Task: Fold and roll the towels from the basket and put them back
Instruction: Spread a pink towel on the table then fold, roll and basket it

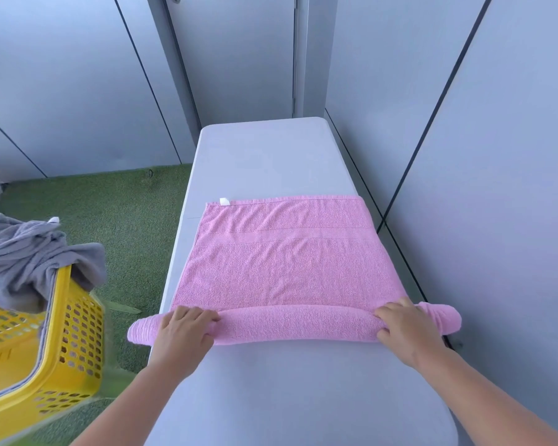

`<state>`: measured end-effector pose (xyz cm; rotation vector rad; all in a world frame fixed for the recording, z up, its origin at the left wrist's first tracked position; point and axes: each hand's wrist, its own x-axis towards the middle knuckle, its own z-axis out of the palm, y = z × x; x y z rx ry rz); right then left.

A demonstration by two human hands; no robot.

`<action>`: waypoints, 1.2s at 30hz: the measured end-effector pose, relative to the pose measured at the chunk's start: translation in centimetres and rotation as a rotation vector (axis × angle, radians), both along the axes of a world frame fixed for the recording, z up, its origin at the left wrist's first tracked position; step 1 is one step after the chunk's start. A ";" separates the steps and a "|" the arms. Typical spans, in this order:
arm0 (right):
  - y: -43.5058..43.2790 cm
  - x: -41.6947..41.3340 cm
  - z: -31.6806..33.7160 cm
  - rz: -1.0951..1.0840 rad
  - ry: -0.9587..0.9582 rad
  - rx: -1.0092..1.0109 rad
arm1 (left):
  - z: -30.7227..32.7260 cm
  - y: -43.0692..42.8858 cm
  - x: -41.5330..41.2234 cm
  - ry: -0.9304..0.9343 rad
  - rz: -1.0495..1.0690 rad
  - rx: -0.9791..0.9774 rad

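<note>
A pink towel (pixel 284 265) lies folded across the white table (pixel 264 156), its near edge wound into a thick roll that spans the table's width. My left hand (pixel 182 329) grips the roll near its left end, fingers curled over the top. My right hand (pixel 403 326) grips it near the right end the same way. Both roll ends stick out past my hands and over the table's sides. A small white tag shows at the towel's far left corner. The yellow perforated basket (pixel 74 336) stands on the floor at the left, with a grey towel (pixel 29 252) draped over its rim.
Green artificial turf (pixel 110 220) covers the floor left of the table. Grey wall panels close in behind and along the table's right side. The table's far half and near part are bare.
</note>
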<state>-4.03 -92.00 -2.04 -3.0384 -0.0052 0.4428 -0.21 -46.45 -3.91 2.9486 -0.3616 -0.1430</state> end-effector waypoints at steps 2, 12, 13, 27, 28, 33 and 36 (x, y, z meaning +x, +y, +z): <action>0.1 0.3 0.7 0.004 0.030 -0.046 | 0.0 0.1 0.0 -0.045 -0.025 0.005; -0.5 -0.7 0.4 -0.102 -0.144 0.194 | 0.1 0.1 0.2 -0.022 0.032 -0.184; -0.6 -0.7 0.3 -0.094 -0.178 0.212 | 0.0 0.1 0.4 -0.033 0.049 -0.210; -0.6 0.2 0.7 0.070 0.046 0.012 | 0.2 0.1 0.2 0.023 -0.114 0.002; -0.7 0.1 0.5 0.068 0.049 0.024 | 0.2 0.0 0.1 0.028 -0.118 0.002; -0.5 0.1 -0.1 -0.071 -0.124 0.157 | 0.0 -0.2 0.7 -0.087 -0.017 -0.040; -0.2 0.0 0.2 -0.081 -0.166 0.150 | -0.3 -0.3 1.4 -0.127 0.034 -0.145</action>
